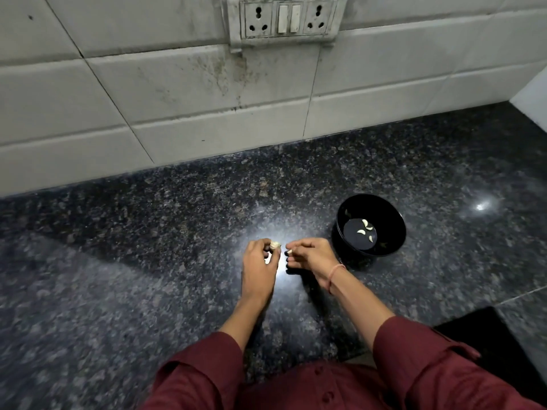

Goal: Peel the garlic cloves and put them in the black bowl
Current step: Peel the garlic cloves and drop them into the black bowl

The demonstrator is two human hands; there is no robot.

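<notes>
My left hand (259, 258) holds a small pale garlic bulb (274, 245) at its fingertips, low over the dark granite counter. Just to its right, my right hand (310, 253) pinches a small garlic clove (289, 251) between thumb and fingers. The two hands are a short gap apart. The black bowl (384, 214) stands right of my right hand, close to its wrist. Three peeled white cloves (365, 229) lie on the bowl's bottom.
The granite counter (148, 261) runs back to a white tiled wall (148, 99) with a socket and switch panel (288, 19). A black flat object (488, 335) lies at the front right by the counter's edge. A white surface (532, 99) sits at the far right.
</notes>
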